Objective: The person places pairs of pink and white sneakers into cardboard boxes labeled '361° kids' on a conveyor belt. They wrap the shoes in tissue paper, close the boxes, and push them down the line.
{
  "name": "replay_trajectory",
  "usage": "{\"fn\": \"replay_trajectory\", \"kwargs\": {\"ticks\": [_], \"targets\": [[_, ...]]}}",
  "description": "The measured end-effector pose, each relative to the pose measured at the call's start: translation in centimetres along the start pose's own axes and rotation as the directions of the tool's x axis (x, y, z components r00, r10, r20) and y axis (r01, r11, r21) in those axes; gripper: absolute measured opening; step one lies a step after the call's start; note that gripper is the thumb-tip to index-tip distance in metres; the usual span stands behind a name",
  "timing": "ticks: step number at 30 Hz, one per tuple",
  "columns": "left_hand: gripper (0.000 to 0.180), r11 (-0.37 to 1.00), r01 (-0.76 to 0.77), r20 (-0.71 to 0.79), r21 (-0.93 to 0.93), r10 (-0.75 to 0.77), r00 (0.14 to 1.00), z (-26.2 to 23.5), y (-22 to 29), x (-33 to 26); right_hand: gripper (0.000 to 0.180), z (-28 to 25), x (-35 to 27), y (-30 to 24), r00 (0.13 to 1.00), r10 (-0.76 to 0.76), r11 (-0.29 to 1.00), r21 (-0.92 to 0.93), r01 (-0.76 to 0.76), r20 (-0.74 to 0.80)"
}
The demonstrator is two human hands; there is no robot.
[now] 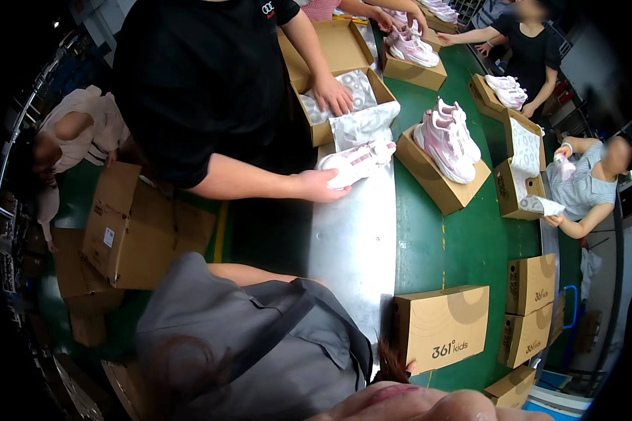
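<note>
At the lower edge, fingertips (411,366) touch the near left corner of a closed brown shoebox (441,326). They look like those of my right hand; the rest of it is hidden, so its grip does not show. From my grey sleeve a bare forearm (249,274) runs behind the shirt front, and my left hand is out of sight. Beyond, a co-worker in black holds a pink and white sneaker (354,165) in one hand (323,186). The co-worker's other hand (333,95) rests on patterned tissue paper (361,126) in an open shoebox (312,133).
A metal ledge (351,238) borders the green belt (421,245). Pink sneakers (449,140) stand on a shoebox (442,182). Stacked shoeboxes (530,284) line the far side, where a seated person (586,175) handles tissue. Large cartons (147,224) lie at left.
</note>
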State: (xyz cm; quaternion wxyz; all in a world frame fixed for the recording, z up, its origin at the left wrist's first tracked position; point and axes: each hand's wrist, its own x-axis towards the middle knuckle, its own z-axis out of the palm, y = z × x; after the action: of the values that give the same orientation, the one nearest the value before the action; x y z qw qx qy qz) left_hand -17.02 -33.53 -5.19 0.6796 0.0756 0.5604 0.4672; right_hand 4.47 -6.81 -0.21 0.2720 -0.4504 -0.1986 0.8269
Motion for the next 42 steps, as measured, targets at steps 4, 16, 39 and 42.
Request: {"fn": "replay_trajectory", "kwargs": {"ticks": [4,16,39,42], "targets": [[0.033,1.0,0.016,0.001,-0.012,-0.016,1.0,-0.4,-0.1,0.1,0.054,0.3,0.4,0.8,0.999,0.003,1.0,-0.017,-0.004,-0.045],[0.031,0.998,-0.062,0.043,0.014,0.062,0.997,-0.2,2.6,-2.5,0.045,-0.3,0.1,1.6,0.993,-0.015,0.999,-0.041,0.011,-0.115],[0.032,0.926,-0.189,0.093,0.326,0.167,0.981,-3.8,5.8,-1.8,0.037,2.7,-9.8,0.5,0.986,-0.111,0.993,0.052,0.105,0.124],[0.032,0.946,0.003,-0.085,0.323,0.026,0.996,-3.8,9.5,-2.3,0.027,0.2,-9.9,0.5,0.99,-0.095,0.991,0.105,0.083,0.108]]}}
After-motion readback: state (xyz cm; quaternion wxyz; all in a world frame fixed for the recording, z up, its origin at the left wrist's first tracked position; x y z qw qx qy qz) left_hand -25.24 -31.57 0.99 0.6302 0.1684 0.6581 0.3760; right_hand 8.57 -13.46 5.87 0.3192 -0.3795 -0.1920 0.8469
